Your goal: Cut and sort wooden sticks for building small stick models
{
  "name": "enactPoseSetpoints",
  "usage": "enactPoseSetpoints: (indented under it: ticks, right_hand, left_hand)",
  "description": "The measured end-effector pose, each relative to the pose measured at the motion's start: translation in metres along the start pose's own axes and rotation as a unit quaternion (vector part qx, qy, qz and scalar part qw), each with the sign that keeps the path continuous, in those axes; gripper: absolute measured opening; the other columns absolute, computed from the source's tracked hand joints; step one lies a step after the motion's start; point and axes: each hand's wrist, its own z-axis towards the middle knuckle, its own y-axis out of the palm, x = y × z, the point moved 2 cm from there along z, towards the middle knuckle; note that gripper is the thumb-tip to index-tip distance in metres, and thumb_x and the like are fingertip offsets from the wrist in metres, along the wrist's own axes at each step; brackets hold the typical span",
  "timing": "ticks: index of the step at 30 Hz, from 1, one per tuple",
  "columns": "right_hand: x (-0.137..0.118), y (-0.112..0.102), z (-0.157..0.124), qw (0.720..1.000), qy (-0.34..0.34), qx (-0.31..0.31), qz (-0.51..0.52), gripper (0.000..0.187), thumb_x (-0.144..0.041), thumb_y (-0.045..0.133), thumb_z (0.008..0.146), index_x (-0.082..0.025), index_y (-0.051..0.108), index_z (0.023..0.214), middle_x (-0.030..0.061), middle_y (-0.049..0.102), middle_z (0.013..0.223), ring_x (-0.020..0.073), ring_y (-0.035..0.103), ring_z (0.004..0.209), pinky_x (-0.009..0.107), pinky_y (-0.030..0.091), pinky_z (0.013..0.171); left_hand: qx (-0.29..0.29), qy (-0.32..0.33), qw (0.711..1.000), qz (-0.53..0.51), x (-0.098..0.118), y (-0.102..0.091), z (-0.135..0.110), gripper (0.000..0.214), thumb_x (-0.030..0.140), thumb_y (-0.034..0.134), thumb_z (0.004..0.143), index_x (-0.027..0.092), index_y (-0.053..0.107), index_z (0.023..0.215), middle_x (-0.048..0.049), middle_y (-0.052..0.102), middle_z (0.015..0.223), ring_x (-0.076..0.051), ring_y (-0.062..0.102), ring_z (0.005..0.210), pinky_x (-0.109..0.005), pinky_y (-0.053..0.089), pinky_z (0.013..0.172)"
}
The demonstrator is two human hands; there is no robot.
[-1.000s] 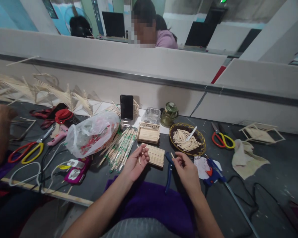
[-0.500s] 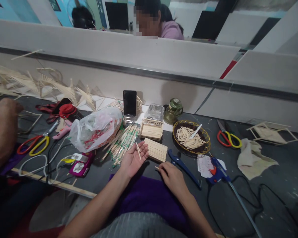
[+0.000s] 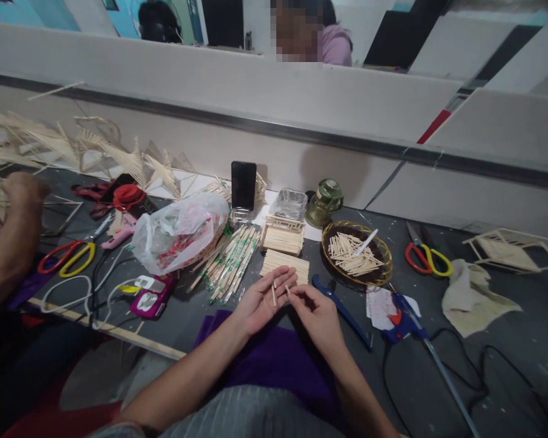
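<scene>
My left hand (image 3: 265, 299) is palm up with fingers loosely curled, holding a short pale wooden stick (image 3: 274, 294) that lies across the palm. Close beside it, my right hand (image 3: 314, 313) pinches another short stick (image 3: 287, 290) between thumb and fingertips, over the left fingers. Just behind my hands lies a stack of wooden sticks (image 3: 285, 263), partly covered by the left fingers. Farther back is a small box-like stick holder (image 3: 283, 236) with more sticks. A round wicker basket (image 3: 389, 267) to the right contains many short sticks and a white tool.
Blue cutters (image 3: 347, 313), a blue glue gun (image 3: 399, 319) with its cord, scissors (image 3: 427, 258) and a cloth (image 3: 477, 298) lie to the right. Wrapped chopsticks (image 3: 232, 261), a plastic bag (image 3: 180, 231) and a magenta device (image 3: 153, 298) are left. Another person's arm (image 3: 16, 237) works at far left.
My right hand has moved up and left with its stick to meet the left hand. My left hand has shifted right, in front of the stick stack. The view has shifted slightly.
</scene>
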Motion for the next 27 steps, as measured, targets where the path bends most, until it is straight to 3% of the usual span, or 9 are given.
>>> enactPoseSetpoints:
  ticks: [4, 12, 19, 24, 27]
  right_hand:
    - [0.002, 0.012, 0.011, 0.998, 0.034, 0.011, 0.050, 0.022, -0.034, 0.058, 0.086, -0.020, 0.072, 0.095, 0.0032, 0.072, 0.088, 0.0172, 0.061, 0.071, 0.027, 0.047, 0.068]
    - [0.008, 0.022, 0.012, 0.998, 0.040, 0.016, 0.042, 0.025, -0.035, 0.057, 0.085, -0.019, 0.073, 0.095, 0.0048, 0.073, 0.087, 0.0187, 0.063, 0.073, 0.029, 0.050, 0.070]
    - [0.006, 0.024, 0.014, 0.992, 0.065, -0.005, 0.109, 0.025, -0.037, 0.063, 0.081, -0.017, 0.072, 0.092, 0.0054, 0.072, 0.083, 0.0174, 0.063, 0.067, 0.027, 0.049, 0.061]
    - [0.000, 0.017, 0.012, 0.992, 0.063, 0.009, 0.113, 0.028, -0.038, 0.063, 0.081, -0.016, 0.071, 0.095, 0.0060, 0.072, 0.083, 0.0171, 0.061, 0.067, 0.027, 0.048, 0.060]
    - [0.001, 0.013, 0.008, 0.995, 0.059, 0.018, 0.082, 0.036, -0.037, 0.062, 0.082, -0.016, 0.064, 0.112, 0.0034, 0.069, 0.078, 0.0147, 0.057, 0.062, 0.025, 0.046, 0.059]
  left_hand:
    - [0.009, 0.005, 1.000, 0.004, -0.011, 0.002, 0.000, 0.024, 0.013, 0.052, 0.092, 0.008, 0.067, 0.110, -0.0140, 0.066, 0.121, -0.015, 0.067, 0.099, -0.024, 0.051, 0.090]
    - [0.003, 0.018, 1.000, 0.006, -0.014, 0.002, -0.001, 0.024, 0.016, 0.064, 0.086, 0.010, 0.068, 0.109, -0.0137, 0.067, 0.118, -0.016, 0.065, 0.102, -0.023, 0.049, 0.092]
    - [0.008, -0.005, 1.000, -0.007, -0.014, 0.003, -0.002, 0.028, 0.016, 0.059, 0.089, 0.011, 0.063, 0.116, -0.0143, 0.068, 0.114, -0.018, 0.067, 0.101, -0.027, 0.048, 0.094]
    - [0.035, -0.012, 0.999, 0.002, -0.010, -0.001, -0.007, 0.022, 0.020, 0.064, 0.086, 0.009, 0.065, 0.105, -0.0132, 0.070, 0.101, -0.019, 0.068, 0.090, -0.029, 0.053, 0.080]
    - [0.066, 0.037, 0.995, 0.071, -0.005, -0.004, -0.012, 0.032, 0.019, 0.075, 0.076, 0.012, 0.063, 0.104, -0.0064, 0.068, 0.089, -0.013, 0.065, 0.074, -0.021, 0.048, 0.061]
